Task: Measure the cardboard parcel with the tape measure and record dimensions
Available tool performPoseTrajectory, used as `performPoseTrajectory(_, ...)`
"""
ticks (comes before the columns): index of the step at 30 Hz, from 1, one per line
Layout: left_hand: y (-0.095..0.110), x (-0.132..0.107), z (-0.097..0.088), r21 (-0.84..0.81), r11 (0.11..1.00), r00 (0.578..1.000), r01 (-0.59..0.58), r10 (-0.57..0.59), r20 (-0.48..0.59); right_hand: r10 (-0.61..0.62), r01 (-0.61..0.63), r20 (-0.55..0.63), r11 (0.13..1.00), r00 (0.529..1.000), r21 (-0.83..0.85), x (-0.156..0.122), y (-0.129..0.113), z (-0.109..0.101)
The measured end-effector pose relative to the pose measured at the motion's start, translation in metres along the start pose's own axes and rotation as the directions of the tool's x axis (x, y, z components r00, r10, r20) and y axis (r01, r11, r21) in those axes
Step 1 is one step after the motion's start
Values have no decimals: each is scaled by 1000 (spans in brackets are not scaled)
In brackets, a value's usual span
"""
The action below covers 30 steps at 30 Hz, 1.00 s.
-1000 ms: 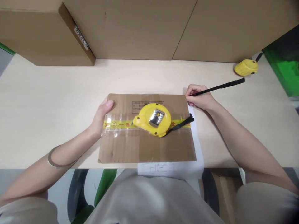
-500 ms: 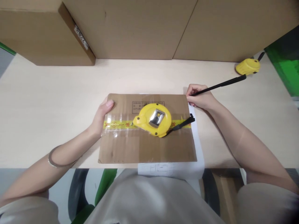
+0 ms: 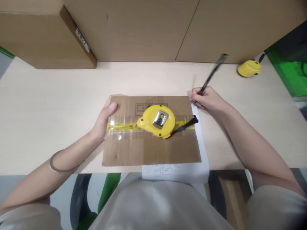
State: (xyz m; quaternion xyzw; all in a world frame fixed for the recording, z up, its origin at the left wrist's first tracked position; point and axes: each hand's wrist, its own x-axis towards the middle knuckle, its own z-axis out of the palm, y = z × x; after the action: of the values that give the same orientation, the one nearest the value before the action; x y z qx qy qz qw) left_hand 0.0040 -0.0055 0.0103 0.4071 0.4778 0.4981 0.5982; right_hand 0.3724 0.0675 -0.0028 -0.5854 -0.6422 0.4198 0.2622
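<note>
right hand (image 3: 207,100) closed around a black pen (image 3: 212,75), sitting at the top right corner of the cardboard sheet (image 3: 151,150). pen shaft tilts up and away to the right, motion-blurred, tip hidden by the fingers. left hand (image 3: 105,116) grips the sheet's left edge, thumb flat on top, other fingers mostly out of my view. sheet lies flat on the table (image 3: 48,105), a white paper (image 3: 199,172) under it showing along the right and near edges. yellow tape measure (image 3: 157,120) rests mid-sheet on a strip of yellow packing tape (image 3: 120,127), black strap trailing right. second tape measure (image 3: 249,68) far right on the table, well apart from the hand. cardboard boxes (image 3: 48,35) line the back.
</note>
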Motion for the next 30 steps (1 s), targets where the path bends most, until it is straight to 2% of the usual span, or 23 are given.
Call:
performPoseTrajectory(2,-2,0,-3,51,992,994,-111,112,-13,58,-66,-42,971,997,-228,-5,-5,-2)
performPoseTrajectory(5,-2,-1,-7,153,952,964,-266,267,16,112,-166,-127,796,986,-583,-8,-12,1)
performPoseTrajectory(6,-1,-2,-8,193,937,956,-291,291,32,113,-179,-145,753,983,-633,-8,-14,3)
performPoseTrajectory(8,1,-2,-9,264,911,948,-317,313,59,100,-196,-181,725,978,-661,-8,-19,8)
performPoseTrajectory(11,4,-3,-9,305,881,932,-361,353,85,-100,-142,-275,664,956,-734,-14,-34,15)
performPoseTrajectory(13,5,-3,-8,312,873,926,-376,365,94,-300,-40,-299,642,906,-766,-26,-52,22)
performPoseTrajectory(16,6,-5,-7,297,890,938,-345,334,89,-504,218,-208,660,839,-719,-53,-84,37)
performPoseTrajectory(18,7,-7,-6,293,901,948,-319,308,83,-598,383,-84,607,797,-696,-71,-101,50)
performPoseTrajectory(21,9,-10,-5,306,906,956,-293,282,80,-643,478,41,523,764,-705,-88,-116,66)
performPoseTrajectory(22,9,-11,-4,305,908,957,-288,277,79,-634,493,52,544,772,-679,-90,-118,68)
performPoseTrajectory(24,9,-12,-2,246,930,962,-273,264,69,-567,527,99,668,818,-525,-89,-120,71)
performPoseTrajectory(26,6,-12,0,126,963,971,-237,231,62,-499,531,184,811,847,-246,-84,-123,72)
performPoseTrajectory(27,4,-11,1,66,973,974,-221,217,64,-494,524,213,844,843,-117,-81,-125,73)
performPoseTrajectory(28,2,-10,1,18,979,977,-202,200,74,-508,527,226,850,831,-27,-77,-128,75)
performPoseTrajectory(30,-5,-7,1,-46,979,976,-200,204,83,-566,576,216,817,796,16,-68,-139,80)
